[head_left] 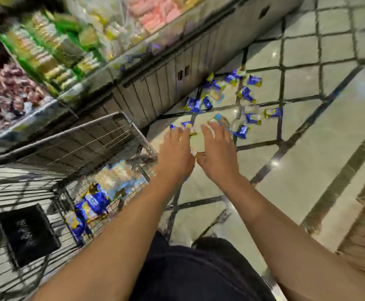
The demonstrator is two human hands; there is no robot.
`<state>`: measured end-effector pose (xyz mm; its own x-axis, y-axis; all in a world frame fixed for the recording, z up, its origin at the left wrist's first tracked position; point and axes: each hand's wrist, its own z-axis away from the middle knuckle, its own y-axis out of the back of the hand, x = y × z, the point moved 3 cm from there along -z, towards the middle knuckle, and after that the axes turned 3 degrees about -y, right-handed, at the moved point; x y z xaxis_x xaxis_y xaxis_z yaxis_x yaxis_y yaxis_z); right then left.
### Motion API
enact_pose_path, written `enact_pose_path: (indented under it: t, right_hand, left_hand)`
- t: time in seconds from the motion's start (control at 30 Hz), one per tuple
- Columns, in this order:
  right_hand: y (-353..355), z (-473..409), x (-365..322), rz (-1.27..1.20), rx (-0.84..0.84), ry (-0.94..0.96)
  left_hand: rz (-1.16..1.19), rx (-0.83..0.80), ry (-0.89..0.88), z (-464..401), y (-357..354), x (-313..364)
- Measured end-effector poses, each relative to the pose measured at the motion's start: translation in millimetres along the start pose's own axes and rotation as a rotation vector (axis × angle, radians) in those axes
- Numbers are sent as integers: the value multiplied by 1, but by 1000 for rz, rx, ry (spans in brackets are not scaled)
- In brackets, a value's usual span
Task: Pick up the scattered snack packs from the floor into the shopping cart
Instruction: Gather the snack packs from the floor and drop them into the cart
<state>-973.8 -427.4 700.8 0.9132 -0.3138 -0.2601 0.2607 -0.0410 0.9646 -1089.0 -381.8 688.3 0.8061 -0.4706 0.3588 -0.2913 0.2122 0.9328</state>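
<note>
Snack packs (pixel 245 94): scattered on the tiled floor (pixel 329 131) by the shelf base; a few already lie in the shopping cart (pixel 103 148).
Handling: judge them light, crinkly and slippery; pinch a crimped end or scoop several.
Hands: your left hand (pixel 176 149) and right hand (pixel 217 149) reach out together, fingers spread; a wrapper edge shows between them, but you cannot tell whether it is held.
In the way: the cart's wire corner sits just beside your left wrist; the shelf base (pixel 177 68) hems in the far packs.
</note>
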Motion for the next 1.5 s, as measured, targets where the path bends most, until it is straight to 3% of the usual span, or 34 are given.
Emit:
enact_pose_path:
  t: [0.23,0.37,0.53,0.9,1.17,1.5]
  right_hand:
    - [73,12,159,-48,90,-194]
    - [95,3,227,-74,107,-316]
    - [108,-38,296,32,47,-339]
    - [141,-169,436,120,-141,-490]
    - [168,-248,527,220,-202,-453]
    - [202,-338,696,121,-173,-341]
  left_hand:
    - [-15,-42,-180,-43,-35,162]
    - [-48,-62,-255,-79,-42,215]
    - [-162,-89,-375,-148,-61,261]
    - [-258,-267,-346,-337,-111,340]
    - [-376,-309,-387,-438,-139,418]
    - [-437,-390,-295,-538,-199,560]
